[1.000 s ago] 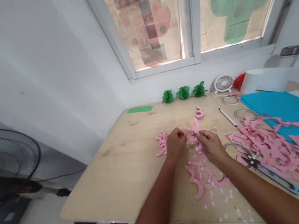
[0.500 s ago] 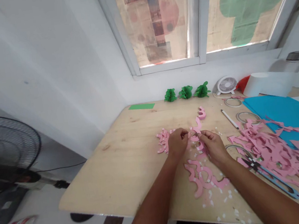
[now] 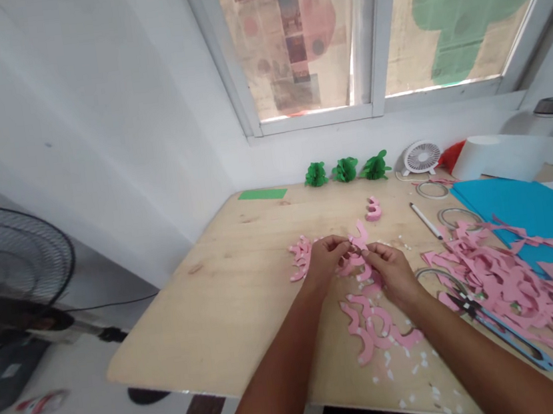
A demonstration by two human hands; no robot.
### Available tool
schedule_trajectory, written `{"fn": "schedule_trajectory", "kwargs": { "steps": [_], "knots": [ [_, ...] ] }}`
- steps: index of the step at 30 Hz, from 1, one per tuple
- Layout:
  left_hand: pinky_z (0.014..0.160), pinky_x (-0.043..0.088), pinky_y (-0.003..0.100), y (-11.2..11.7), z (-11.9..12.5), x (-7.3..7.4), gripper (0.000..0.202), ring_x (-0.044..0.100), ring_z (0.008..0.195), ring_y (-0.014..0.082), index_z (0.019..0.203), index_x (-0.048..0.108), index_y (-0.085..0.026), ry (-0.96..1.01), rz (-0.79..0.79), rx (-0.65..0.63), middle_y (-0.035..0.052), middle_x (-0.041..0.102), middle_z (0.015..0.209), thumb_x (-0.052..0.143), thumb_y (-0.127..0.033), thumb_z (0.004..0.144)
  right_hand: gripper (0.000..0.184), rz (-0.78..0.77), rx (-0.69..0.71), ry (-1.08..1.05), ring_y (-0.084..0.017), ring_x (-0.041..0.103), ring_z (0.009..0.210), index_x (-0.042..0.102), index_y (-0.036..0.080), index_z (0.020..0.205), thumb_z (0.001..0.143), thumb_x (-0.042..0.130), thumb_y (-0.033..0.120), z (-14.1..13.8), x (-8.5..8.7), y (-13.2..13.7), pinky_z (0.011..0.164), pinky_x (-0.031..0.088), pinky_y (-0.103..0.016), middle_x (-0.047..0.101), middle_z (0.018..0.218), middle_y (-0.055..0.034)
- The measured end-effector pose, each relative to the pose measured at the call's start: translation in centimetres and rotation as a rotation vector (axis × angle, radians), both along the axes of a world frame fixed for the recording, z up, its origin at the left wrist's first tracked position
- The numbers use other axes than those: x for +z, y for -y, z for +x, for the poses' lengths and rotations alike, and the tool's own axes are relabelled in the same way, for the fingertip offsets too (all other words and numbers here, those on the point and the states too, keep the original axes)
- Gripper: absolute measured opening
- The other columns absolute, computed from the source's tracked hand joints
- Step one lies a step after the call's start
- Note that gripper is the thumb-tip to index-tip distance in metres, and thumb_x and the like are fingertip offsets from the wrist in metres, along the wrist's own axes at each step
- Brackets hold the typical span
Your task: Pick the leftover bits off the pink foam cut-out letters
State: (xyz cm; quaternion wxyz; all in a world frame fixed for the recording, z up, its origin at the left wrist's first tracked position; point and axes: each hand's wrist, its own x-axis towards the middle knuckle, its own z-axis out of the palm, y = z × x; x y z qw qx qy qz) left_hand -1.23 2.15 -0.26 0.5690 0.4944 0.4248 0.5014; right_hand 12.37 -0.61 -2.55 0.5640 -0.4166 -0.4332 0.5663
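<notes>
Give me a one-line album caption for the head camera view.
Left hand and right hand pinch a pink paper strip above a plywood table.

The left forearm and the right forearm are both bare, long and rather slim, entering from the bottom edge of the view. The left hand and the right hand are bare too, with thin fingers.

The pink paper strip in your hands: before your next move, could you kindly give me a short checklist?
The left hand and right hand both pinching the pink paper strip: ok.
Strip untorn where pinched: cannot tell, hidden.
The blue-handled snips within reach of the right hand: ok.
The pink offcuts apart from the hands: ok.
The table near the hands free of white paper bits: not ok.
</notes>
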Motion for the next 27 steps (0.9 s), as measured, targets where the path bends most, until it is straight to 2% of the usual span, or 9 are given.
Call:
{"fn": "schedule_trajectory", "kwargs": {
  "steps": [3,6,9,12,15,21,27],
  "knots": [
    [0.045,0.035,0.019,-0.08,-0.16,0.03,0.017,0.050,0.050,0.0082,0.067,0.065,-0.012,0.016,-0.015,0.000,0.0043,0.064,0.063,0.065,-0.028,0.062,0.025,0.012,0.007,0.014,-0.015,0.055,0.057,0.066,0.017,0.080,0.068,0.068,0.039,-0.08,0.04,0.01,0.055,0.043,-0.027,0.063,0.064,-0.0014],
    [0.046,0.036,0.019,-0.04,-0.25,0.11,0.019,0.051,0.052,0.0088,0.071,0.066,-0.012,0.022,-0.028,-0.053,0.0051,0.065,0.065,0.065,-0.028,0.063,0.024,0.020,0.002,0.018,-0.015,0.055,0.058,0.066,0.018,0.079,0.068,0.068,0.039,-0.07,0.11,-0.01,0.055,0.043,-0.026,0.063,0.063,-0.0007],
    [0.044,0.034,0.018,0.06,-0.19,0.16,0.019,0.047,0.048,0.0067,0.071,0.067,-0.011,-0.019,-0.027,-0.095,0.0038,0.063,0.063,0.064,-0.029,0.063,0.025,0.025,0.001,0.035,-0.016,0.056,0.060,0.066,0.018,0.081,0.070,0.066,0.040,0.04,0.11,-0.02,0.057,0.044,-0.027,0.064,0.066,-0.0015],
    [0.042,0.031,0.017,0.11,-0.03,0.12,0.015,0.043,0.044,0.0053,0.066,0.066,-0.012,-0.054,-0.017,-0.065,0.0016,0.060,0.058,0.063,-0.027,0.063,0.025,0.027,0.007,0.043,-0.015,0.055,0.059,0.066,0.018,0.081,0.070,0.066,0.040,0.11,0.04,-0.01,0.057,0.044,-0.027,0.063,0.066,-0.0017],
    [0.043,0.033,0.018,0.02,0.06,0.02,0.016,0.045,0.045,0.0064,0.063,0.064,-0.012,-0.051,-0.010,-0.048,0.0013,0.059,0.056,0.063,-0.028,0.063,0.026,0.012,0.004,0.057,-0.013,0.051,0.053,0.065,0.017,0.078,0.068,0.067,0.042,0.10,0.01,0.03,0.051,0.041,-0.025,0.060,0.062,-0.0003],
    [0.044,0.037,0.018,-0.45,-0.16,-0.31,0.018,0.046,0.044,0.0063,0.060,0.060,-0.013,0.029,-0.021,0.043,-0.0006,0.056,0.053,0.066,-0.029,0.059,0.027,-0.005,0.045,0.090,-0.008,0.037,0.044,0.062,0.017,0.068,0.066,0.068,0.043,0.01,0.39,0.25,0.044,0.027,-0.022,0.049,0.051,0.0044],
    [0.044,0.039,0.019,-0.62,-0.04,-0.51,0.018,0.048,0.043,0.0064,0.062,0.059,-0.013,0.093,-0.061,0.053,-0.0022,0.053,0.052,0.066,-0.029,0.058,0.030,0.000,0.115,0.144,-0.008,0.034,0.046,0.062,0.016,0.066,0.067,0.067,0.045,-0.14,0.95,0.54,0.043,0.024,-0.021,0.045,0.051,0.0041]
  ]
}}
